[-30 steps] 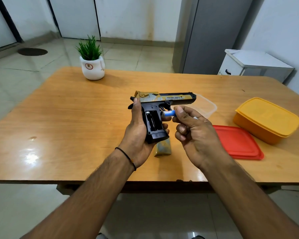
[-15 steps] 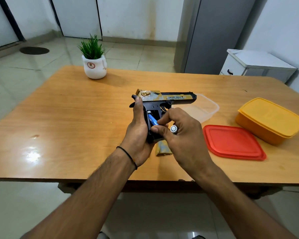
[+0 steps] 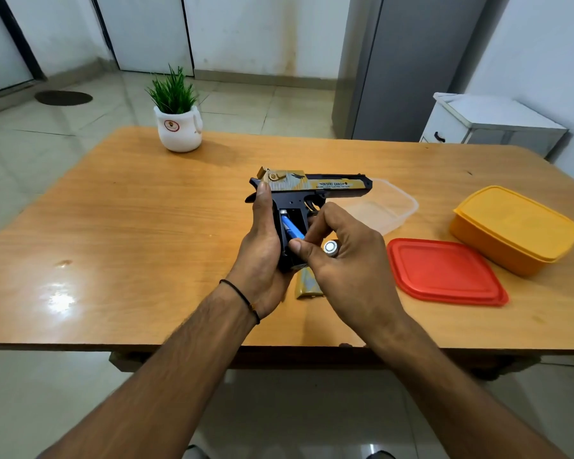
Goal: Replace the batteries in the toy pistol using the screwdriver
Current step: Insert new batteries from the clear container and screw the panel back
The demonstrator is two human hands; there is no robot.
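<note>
My left hand grips the black and gold toy pistol by its handle, held above the wooden table with the barrel pointing right. The battery bay in the grip faces me, uncovered. My right hand pinches a blue battery at thumb and forefinger, its far end inside the bay and its near end tilted out. A second battery sits tucked between the other fingers of the same hand, its metal end facing me. The gold battery cover lies on the table under my hands. No screwdriver is in sight.
A clear plastic tub sits behind my right hand, its red lid lying to the right. A closed yellow box stands at the far right. A potted plant stands at the table's back left.
My right hand brought the blue battery from beside the trigger down into the grip's bay. It has stayed there for the last half second, pressed slightly deeper. The pistol has barely moved.
</note>
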